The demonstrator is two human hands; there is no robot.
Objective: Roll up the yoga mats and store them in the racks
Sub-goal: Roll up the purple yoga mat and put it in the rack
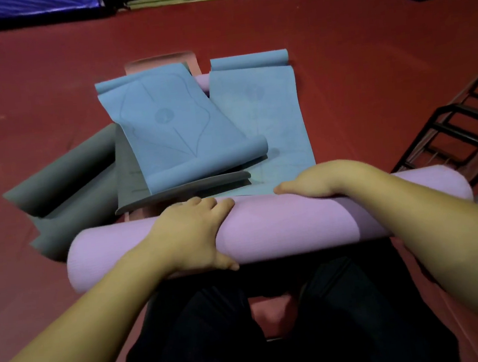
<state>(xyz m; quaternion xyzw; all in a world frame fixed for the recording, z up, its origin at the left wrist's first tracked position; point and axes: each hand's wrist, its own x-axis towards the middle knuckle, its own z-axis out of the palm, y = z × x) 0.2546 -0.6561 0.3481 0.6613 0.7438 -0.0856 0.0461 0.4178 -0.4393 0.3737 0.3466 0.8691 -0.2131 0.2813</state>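
Two hands hold a rolled pink mat just in front of the person's knees.

The left hand wraps around the roll; the right hand curls over its top. It looks soft, light and springy, so it may unroll. Holding both sides seems best. The rack stands right of the roll.
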